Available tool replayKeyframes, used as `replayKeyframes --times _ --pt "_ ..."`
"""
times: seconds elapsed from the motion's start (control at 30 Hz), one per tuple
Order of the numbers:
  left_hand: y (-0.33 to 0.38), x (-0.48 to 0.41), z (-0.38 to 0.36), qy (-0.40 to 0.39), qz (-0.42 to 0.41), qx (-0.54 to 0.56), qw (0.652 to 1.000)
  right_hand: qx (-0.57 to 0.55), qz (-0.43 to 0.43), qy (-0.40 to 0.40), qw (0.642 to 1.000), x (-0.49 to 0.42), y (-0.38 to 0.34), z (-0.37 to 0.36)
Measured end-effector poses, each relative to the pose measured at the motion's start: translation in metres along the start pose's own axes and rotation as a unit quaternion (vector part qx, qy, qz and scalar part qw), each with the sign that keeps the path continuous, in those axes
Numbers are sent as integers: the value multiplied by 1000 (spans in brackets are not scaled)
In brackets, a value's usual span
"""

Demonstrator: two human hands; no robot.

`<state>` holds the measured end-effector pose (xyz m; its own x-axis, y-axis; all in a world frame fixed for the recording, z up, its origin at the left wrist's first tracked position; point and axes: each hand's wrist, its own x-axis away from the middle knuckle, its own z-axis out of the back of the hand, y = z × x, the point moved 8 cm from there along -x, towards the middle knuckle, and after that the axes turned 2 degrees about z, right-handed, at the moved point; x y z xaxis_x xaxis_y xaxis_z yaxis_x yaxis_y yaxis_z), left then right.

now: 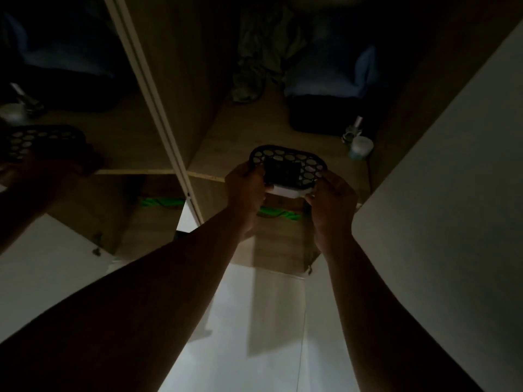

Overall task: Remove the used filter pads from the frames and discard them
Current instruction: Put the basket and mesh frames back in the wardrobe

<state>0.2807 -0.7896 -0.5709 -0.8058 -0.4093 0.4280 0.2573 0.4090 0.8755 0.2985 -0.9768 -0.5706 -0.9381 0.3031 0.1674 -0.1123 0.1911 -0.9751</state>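
In dim light I hold a black filter frame [288,161] with round holes, raised in front of a wooden shelf. A white filter pad [288,191] shows along the frame's lower edge. My left hand [244,190] grips the frame's left end. Its right end is gripped by my right hand [331,202], whose fingers touch the white pad. A dark square patch sits at the middle of the frame.
The wooden shelf [215,142] carries a dark bag [325,89], crumpled cloth [254,69] and a small white cup [360,147]. A mirror panel [56,137] at left repeats the scene. A white door [441,193] stands at right. Something green [278,213] lies below the shelf.
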Motion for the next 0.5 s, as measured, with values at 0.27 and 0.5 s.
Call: replayKeyframes --times 0.27,0.5 --pt "8 -36 -15 2 -19 -16 1000 18 40 -50 998 -39 -8 -22" --pt "14 -46 -22 -18 -28 -54 998 21 32 -93 995 -40 -19 -34"
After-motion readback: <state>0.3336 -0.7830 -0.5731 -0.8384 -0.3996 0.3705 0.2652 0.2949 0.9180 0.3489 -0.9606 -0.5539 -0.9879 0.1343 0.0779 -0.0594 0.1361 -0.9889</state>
